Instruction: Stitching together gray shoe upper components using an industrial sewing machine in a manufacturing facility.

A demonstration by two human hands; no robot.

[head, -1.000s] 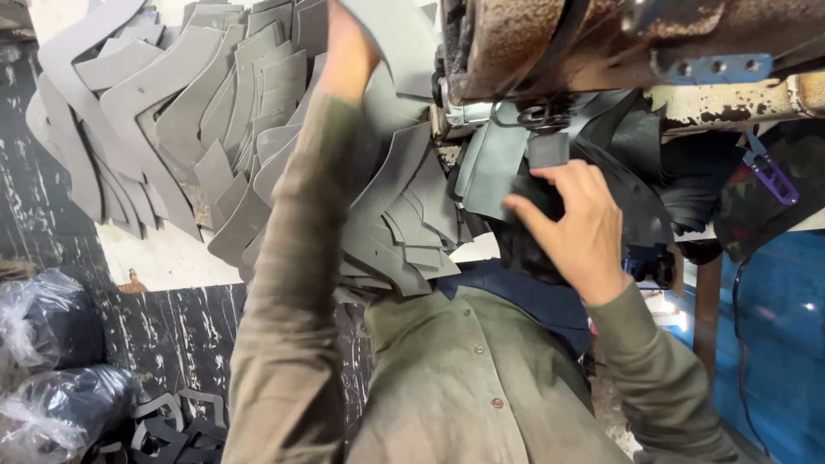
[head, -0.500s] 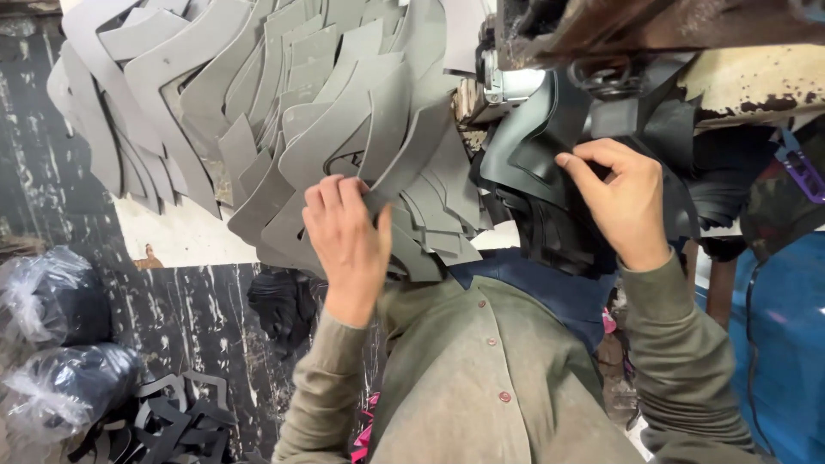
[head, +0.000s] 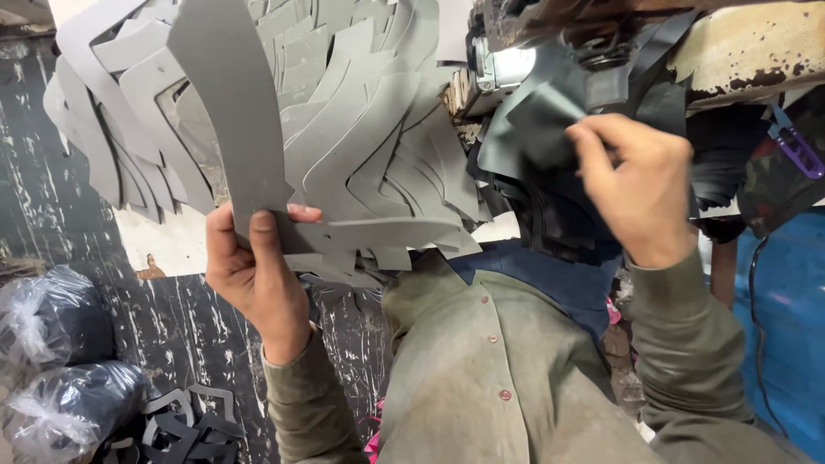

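My left hand (head: 253,266) grips a grey angled cut piece (head: 236,129) by its bend, lifted off a big fanned pile of grey cut pieces (head: 361,129) on a white table (head: 168,245). My right hand (head: 636,185) pinches a dark folded piece (head: 537,116) held under the head of a sewing machine (head: 601,34), whose small lamp (head: 507,64) glows. Below the machine hangs a heap of dark sewn pieces (head: 563,219). My olive shirt fills the lower middle.
Two clear plastic bags of dark material (head: 60,361) lie on the dark floor at the lower left, with loose black cut pieces (head: 176,425) beside them. A blue surface (head: 786,326) stands at the right, and purple-handled scissors (head: 795,146) hang there.
My left hand reached up to the grey pile, came down, and now holds one grey piece pulled clear. My right hand stayed at the machine, shifting the dark piece slightly.
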